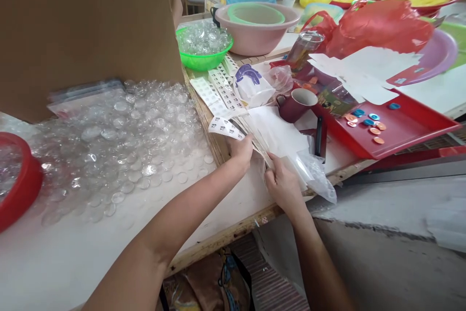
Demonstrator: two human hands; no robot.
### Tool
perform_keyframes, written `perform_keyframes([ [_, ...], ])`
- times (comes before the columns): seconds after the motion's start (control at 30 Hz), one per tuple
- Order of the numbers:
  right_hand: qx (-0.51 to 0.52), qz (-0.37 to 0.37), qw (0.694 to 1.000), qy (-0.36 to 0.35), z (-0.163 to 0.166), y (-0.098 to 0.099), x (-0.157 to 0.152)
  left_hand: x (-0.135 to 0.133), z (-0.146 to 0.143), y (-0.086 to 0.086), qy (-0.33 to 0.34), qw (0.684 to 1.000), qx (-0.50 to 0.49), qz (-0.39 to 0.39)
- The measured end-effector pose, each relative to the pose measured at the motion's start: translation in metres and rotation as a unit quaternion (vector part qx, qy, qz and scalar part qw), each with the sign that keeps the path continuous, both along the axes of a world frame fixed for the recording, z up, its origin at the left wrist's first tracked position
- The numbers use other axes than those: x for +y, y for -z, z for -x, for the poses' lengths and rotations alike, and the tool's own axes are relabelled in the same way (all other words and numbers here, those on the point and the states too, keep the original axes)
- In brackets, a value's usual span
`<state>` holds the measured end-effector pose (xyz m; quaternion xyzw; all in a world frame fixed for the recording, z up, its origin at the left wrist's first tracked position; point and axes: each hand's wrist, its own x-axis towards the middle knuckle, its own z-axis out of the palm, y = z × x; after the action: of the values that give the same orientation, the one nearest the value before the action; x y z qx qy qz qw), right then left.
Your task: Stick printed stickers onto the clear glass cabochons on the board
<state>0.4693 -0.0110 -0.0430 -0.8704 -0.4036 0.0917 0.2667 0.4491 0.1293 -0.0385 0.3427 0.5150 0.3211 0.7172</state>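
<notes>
My left hand (pixel 241 152) is closed on a white sticker sheet (pixel 226 127) with small dark prints, its far end curling up to the left. Just to the right, my right hand (pixel 284 182) grips the near end of a stack of paper sheets (pixel 251 131), thumb on top. The two hands are close together over the table's near edge. Beyond them lie more printed sticker sheets (pixel 208 95). A clear plastic bag (pixel 315 175) with white paper sits against the right hand's far side.
Many clear plastic discs (pixel 145 136) spread over the left table, beside a red basin (pixel 27 180) and a cardboard panel (pixel 87 29). Rightward stand a maroon mug (pixel 296 105) and a red tray (pixel 411 126) with blue and orange pieces. A green bowl (pixel 206 61) holds more clear pieces.
</notes>
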Motion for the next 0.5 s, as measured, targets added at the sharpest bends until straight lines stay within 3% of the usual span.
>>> perform_keyframes([
  [0.23,-0.005,-0.001,1.0,-0.007,0.0,0.001,-0.001,0.001,0.008,0.008,0.01,0.999,0.045,0.026],
  [0.5,-0.031,0.012,0.999,-0.015,0.006,0.004,0.002,0.011,0.011,-0.004,-0.03,0.998,0.059,0.021],
])
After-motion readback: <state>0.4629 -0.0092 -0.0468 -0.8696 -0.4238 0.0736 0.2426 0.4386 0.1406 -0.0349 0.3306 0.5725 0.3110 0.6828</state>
